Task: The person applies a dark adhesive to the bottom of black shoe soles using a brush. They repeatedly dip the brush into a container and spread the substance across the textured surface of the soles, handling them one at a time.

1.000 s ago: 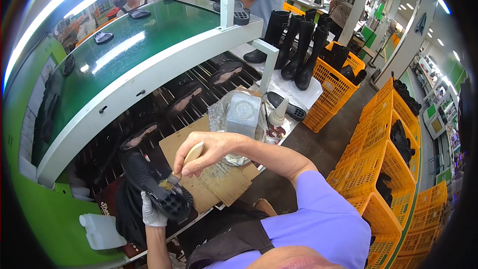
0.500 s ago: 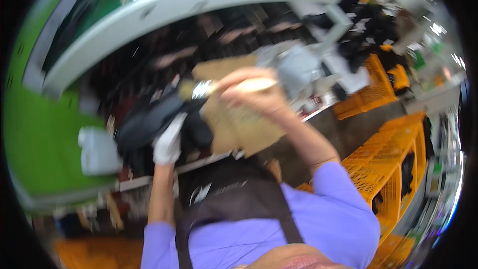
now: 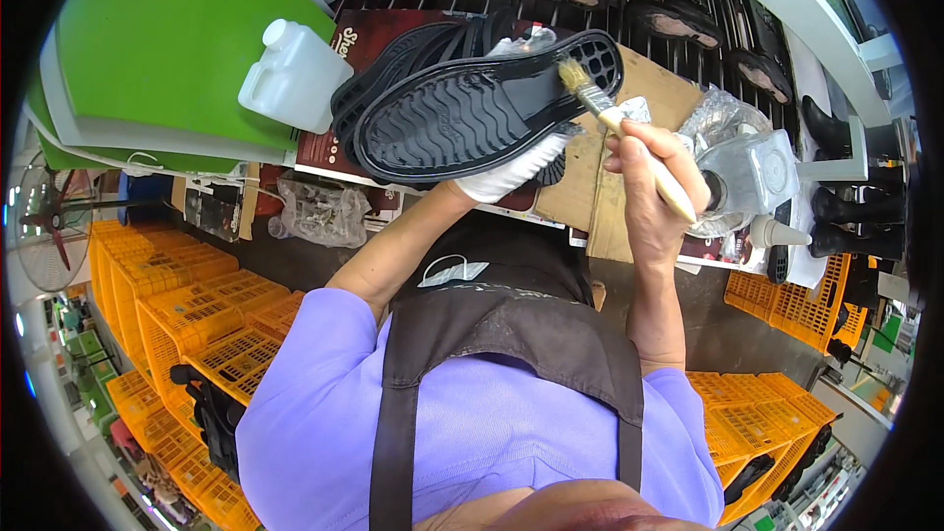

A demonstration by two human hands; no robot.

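Note:
My left hand (image 3: 516, 166), in a white glove, grips a black rubber shoe sole (image 3: 447, 126) from below and holds it tilted, its ridged, rimmed face up. A flat paintbrush (image 3: 595, 101) with a pale wooden handle is pinched in my bare right hand (image 3: 657, 175). The bristles touch the sole near its honeycomb-patterned end, where the surface looks wet and shiny. More black soles (image 3: 413, 51) lie stacked just behind the held one. Most of my left fingers are hidden under the sole.
Brown cardboard (image 3: 644, 74) covers part of the bench. A white jug (image 3: 295, 76) stands left, a clear plastic bottle (image 3: 752, 172) and a white nozzle bottle (image 3: 779, 232) right. Black shoes (image 3: 678, 24) line a rack behind. Orange crates (image 3: 202, 315) stand on both sides.
The view has swung and steadied. The brush has gone from above the cardboard onto the sole's surface. My left hand, earlier at the dark pile, now holds one sole up.

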